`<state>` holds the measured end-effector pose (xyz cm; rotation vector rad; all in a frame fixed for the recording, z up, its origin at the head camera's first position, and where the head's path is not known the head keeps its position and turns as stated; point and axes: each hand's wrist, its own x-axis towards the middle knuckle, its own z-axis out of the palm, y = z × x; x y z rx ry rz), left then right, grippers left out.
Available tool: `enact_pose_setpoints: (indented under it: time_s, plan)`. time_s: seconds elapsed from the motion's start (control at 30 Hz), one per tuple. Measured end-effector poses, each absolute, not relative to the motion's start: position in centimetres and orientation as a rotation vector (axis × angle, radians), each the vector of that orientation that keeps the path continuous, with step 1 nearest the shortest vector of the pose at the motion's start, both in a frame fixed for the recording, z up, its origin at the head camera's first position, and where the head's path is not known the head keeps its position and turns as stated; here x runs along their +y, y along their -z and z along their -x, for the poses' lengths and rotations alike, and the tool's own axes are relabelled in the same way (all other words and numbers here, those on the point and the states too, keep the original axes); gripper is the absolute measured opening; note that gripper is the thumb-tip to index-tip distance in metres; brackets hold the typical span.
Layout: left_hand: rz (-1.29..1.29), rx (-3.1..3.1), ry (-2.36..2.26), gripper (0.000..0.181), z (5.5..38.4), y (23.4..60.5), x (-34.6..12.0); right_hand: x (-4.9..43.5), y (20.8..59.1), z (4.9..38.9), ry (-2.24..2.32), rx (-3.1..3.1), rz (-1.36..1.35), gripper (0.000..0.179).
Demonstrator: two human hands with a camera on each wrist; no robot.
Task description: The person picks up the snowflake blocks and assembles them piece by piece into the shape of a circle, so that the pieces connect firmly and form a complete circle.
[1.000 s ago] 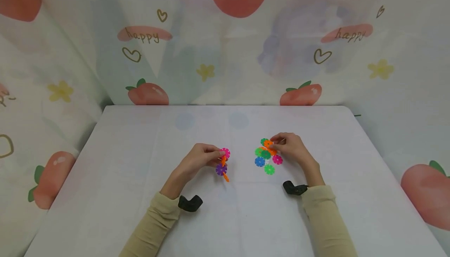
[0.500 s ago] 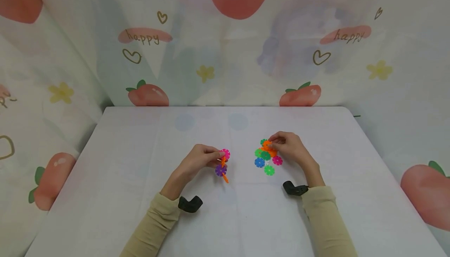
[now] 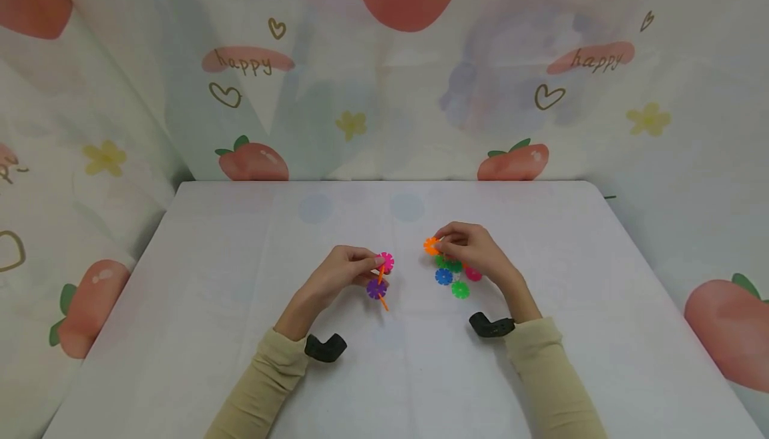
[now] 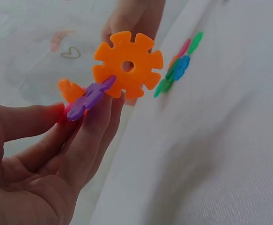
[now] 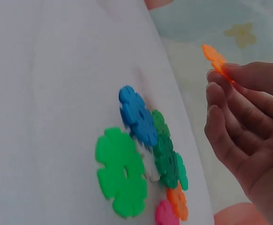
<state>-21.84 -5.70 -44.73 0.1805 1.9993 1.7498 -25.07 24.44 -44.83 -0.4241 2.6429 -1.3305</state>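
Note:
My left hand pinches a short chain of notched interlocking discs between thumb and fingers. Its pink disc is at the fingertips; a purple disc and a large orange disc slot together further along, with another orange disc between pink and purple. My right hand holds a single orange disc by its edge, above the table and apart from the chain. Under that hand lies a loose pile with a blue disc, a light green disc and a dark green disc.
A pink disc and an orange one lie at the pile's edge, partly hidden by the right hand in the head view. The white-covered table meets a printed curtain at its back. Both wrists carry black cameras.
My right hand has lifted an orange disc off the pile and moved it left, towards the chain. The left hand stays in place, with its chain turned slightly.

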Motion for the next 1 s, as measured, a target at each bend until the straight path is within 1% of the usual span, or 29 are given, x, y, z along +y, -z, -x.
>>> enact_pose_setpoints:
  time_s: [0.2, 0.37, 0.57, 0.77, 1.0]
  plan:
    - [-0.163, 1.996, -1.749, 0.026, 21.9, 44.6, -5.6, 22.4, 44.2, 24.4, 1.456, 2.543, 0.507, 0.019]
    - [-0.202, 1.958, -1.766, 0.027, 21.9, 44.6, -5.7, 21.1, 44.0, 23.8, 1.511, 2.507, 0.563, 0.015]
    - [-0.231, 1.948, -1.773, 0.031, 21.8, 44.8, -5.7, 20.2, 44.2, 23.5, 1.587, 2.450, 0.619, 0.012]
    - [-0.251, 1.941, -1.773, 0.028, 21.7, 44.9, -5.7, 19.5, 44.5, 23.2, 1.638, 2.424, 0.648, 0.012]
    - [-0.238, 1.983, -1.770, 0.028, 21.6, 45.0, -5.5, 18.6, 44.7, 22.8, 1.696, 2.482, 0.690, 0.007]
